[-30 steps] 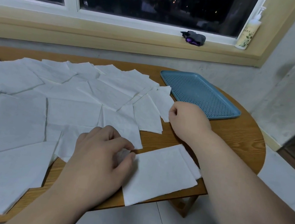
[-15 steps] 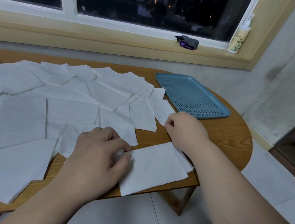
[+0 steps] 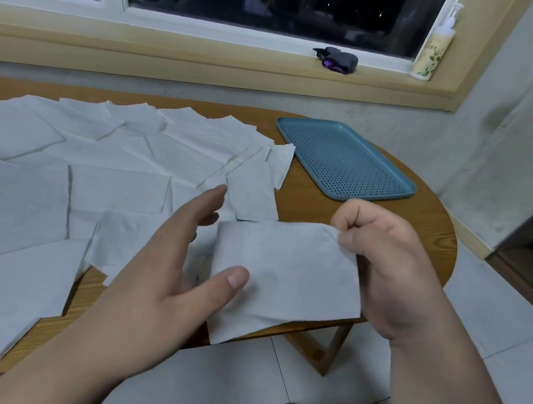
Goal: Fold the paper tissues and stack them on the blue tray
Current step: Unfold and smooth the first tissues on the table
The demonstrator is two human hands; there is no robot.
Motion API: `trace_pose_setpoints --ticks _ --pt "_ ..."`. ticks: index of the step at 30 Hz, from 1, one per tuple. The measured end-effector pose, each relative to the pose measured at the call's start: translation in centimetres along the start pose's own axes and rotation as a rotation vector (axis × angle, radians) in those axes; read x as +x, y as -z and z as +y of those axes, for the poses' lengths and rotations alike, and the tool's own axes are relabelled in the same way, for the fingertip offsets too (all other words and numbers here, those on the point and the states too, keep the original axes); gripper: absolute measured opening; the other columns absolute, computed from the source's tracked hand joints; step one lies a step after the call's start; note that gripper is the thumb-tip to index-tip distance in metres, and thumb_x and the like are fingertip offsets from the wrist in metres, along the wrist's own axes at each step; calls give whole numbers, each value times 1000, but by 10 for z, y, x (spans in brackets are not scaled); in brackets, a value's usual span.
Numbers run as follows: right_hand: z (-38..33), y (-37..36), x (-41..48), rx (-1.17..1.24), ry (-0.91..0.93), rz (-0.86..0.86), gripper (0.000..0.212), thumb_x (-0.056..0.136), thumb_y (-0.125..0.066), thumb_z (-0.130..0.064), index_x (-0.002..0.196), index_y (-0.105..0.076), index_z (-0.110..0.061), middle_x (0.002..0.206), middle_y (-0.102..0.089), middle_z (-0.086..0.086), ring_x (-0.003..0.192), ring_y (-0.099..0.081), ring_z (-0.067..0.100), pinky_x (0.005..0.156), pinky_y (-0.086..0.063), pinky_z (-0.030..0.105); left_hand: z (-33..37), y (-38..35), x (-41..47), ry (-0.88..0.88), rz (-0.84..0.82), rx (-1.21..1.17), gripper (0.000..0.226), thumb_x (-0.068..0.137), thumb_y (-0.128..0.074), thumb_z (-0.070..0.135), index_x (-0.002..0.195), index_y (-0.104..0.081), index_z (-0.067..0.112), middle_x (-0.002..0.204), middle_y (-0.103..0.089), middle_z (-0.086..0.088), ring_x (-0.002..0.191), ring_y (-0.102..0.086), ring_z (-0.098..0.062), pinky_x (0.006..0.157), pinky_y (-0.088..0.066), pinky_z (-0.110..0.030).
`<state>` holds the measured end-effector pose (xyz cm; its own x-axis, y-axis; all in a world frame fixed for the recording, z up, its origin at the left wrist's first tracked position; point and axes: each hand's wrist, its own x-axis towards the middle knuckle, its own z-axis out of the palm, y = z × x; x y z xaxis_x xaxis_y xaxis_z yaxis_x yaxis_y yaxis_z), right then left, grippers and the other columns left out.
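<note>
1. The right hand (image 3: pixel 383 268) pinches the far right corner of a folded tissue (image 3: pixel 287 270) between thumb and curled fingers.
2. The left hand (image 3: pixel 164 273) is spread wide, its thumb lying on the tissue's left edge; whether its fingers support the tissue from beneath is hard to tell.
3. The tissue hangs over the near right edge of the worktop (image 3: pixel 420 239).
4. Unfolded tissues (image 3: pixel 117 191) overlap across the left and middle of the worktop.
5. The blue tray (image 3: pixel 375 197) lies at the far right, beyond the right hand, apart from the held tissue.
6. A pump bottle (image 3: pixel 433 54) stands on the windowsill.
</note>
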<state>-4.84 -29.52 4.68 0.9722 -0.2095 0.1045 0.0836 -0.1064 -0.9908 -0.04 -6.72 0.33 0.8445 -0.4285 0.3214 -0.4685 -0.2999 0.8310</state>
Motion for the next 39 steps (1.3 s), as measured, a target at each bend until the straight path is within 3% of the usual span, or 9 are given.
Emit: trace_pose_setpoints --ticks 8,13,16,19,24,28,31,34,39 --pt "16 6 7 70 -135 13 10 75 -55 -21 68 -58 -16 63 -49 4 58 -48 19 50 -36 29 6 0 0 87 -11 20 36 79 -74 49 109 -61 64 97 -72 18 84 -70 -20 86 -56 -46" --pt "23 0 9 -194 -130 -11 23 84 -76 -21 103 -66 -31 86 -77 5 77 -73 27 70 -59 46 -7 -5 4 66 -44 197 27 87 -70 35 94 -67 61 84 -64 38 87 -59 14 73 -40 -4" --pt "27 0 10 -426 -123 15 32 89 -71 -16 111 -60 -37 83 -75 -9 70 -72 8 59 -58 30 -11 -6 6 32 -115 325 22 85 -60 42 95 -67 60 90 -65 28 97 -59 5 78 -42 -10" --pt "33 4 9 -715 -83 56 30 89 -68 -28 111 -57 -44 71 -59 -17 66 -56 -7 51 -41 14 -15 -7 7 0 -141 434 28 84 -57 42 106 -64 58 90 -63 33 95 -58 3 77 -43 -17" --pt "41 1 11 -961 -27 67 38 90 -64 -35 125 -54 -46 73 -40 -21 72 -42 -3 60 -32 17 -13 -12 7 -51 -98 554 34 82 -51 47 111 -67 44 73 -54 25 77 -54 -6 71 -48 -33" --pt "40 -1 12 -1028 -32 52 41 93 -59 -41 133 -55 -41 96 -55 -25 97 -51 0 78 -44 22 -10 -13 8 -18 -50 689 51 77 -47 54 120 -66 35 77 -49 21 76 -46 -10 71 -43 -35" --pt "36 -1 13 -1061 -61 27 34 93 -57 -44 127 -60 -40 114 -62 -22 108 -54 2 84 -46 23 -9 -11 7 33 -32 746 49 74 -47 58 110 -70 35 77 -47 17 76 -44 -13 72 -44 -36" --pt "34 -1 11 -1083 -67 3 13 90 -59 -41 102 -63 -38 83 -56 -21 81 -52 2 62 -38 22 -7 -8 7 58 -41 752 45 73 -46 60 99 -73 35 77 -46 17 77 -46 -14 73 -45 -37" --pt "28 0 4 -1078 -94 -55 8 88 -63 -39 89 -57 -35 73 -52 -16 71 -49 3 57 -34 22 -5 -1 8 89 -110 694 39 70 -40 62 91 -67 42 82 -47 21 84 -44 -9 78 -39 -35"
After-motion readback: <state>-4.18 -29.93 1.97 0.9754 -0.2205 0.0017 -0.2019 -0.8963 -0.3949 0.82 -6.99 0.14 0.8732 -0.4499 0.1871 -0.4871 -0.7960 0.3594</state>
